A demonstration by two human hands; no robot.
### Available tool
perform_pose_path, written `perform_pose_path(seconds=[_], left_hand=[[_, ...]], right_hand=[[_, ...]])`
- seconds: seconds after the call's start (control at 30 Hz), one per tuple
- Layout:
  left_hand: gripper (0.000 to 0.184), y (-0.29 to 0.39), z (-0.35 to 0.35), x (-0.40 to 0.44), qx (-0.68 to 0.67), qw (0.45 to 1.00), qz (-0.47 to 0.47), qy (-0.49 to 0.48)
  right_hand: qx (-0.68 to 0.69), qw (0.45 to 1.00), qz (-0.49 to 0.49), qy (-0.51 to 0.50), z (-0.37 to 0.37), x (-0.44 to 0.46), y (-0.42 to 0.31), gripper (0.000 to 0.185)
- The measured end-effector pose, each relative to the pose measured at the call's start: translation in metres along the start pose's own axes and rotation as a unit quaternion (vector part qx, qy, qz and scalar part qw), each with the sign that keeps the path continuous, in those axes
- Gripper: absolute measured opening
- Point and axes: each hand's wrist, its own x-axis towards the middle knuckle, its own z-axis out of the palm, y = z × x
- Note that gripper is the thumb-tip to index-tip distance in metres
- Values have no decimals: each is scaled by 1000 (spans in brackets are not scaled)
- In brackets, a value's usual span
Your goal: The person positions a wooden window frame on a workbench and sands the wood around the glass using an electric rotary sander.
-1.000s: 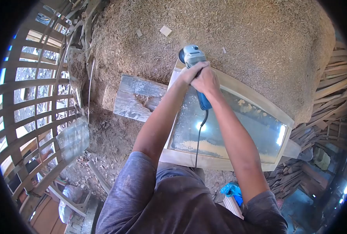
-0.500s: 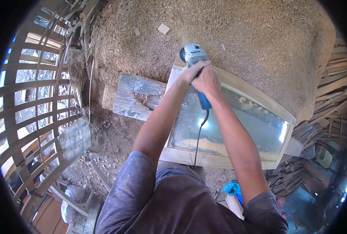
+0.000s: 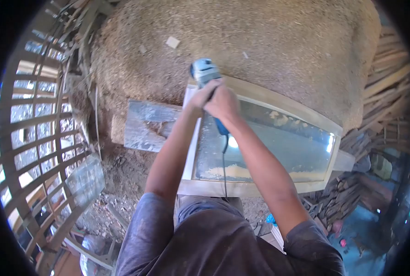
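Note:
Both my hands are wrapped around an angle grinder (image 3: 206, 70) with a grey head and a blue body. My left hand (image 3: 202, 95) grips it close to the head, and my right hand (image 3: 224, 102) is closed around the body just behind. Its black cord (image 3: 225, 170) runs back toward my waist. The grinder's head is over the far left corner of a pale wooden frame (image 3: 288, 98). Glass (image 3: 278, 142) with dusty patches fills this frame. Whether the disc touches the wood cannot be made out.
Under the frame's left side lies a worn grey board (image 3: 143, 124). Beyond is a large heap of wood shavings (image 3: 269, 41) with a pale wood chip (image 3: 172, 42) on it. A slatted lattice (image 3: 34, 124) stands left; stacked wood strips (image 3: 389, 87) lie right.
The whole view has shifted, so the scene sits farther left and slightly lower. Both hands stay on the grinder near the same frame corner. The dust puff by its head no longer shows.

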Motion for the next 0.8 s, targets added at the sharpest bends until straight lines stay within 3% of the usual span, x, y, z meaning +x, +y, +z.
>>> perform_pose_path(seconds=[0.1,0.27,0.43,0.5,0.7,0.8], left_hand=[[46,-9,21,3,-5,1000,-17,4],[46,-36,100,5,40,999,2,35],[51,-52,147,12,94,991,-86,44],[52,-70,151,25,80,994,-76,22],[52,-111,185,52,110,986,-123,-6],[52,-123,214,54,115,985,-100,-79]], right_hand=[[-8,1000,18,-15,-5,1,14,36],[19,997,64,47,-37,-22,80,49],[41,993,97,47,-57,-26,130,56],[49,993,72,74,-56,-27,147,51],[54,988,117,87,-70,-37,199,50],[37,984,133,117,-78,-45,233,55]])
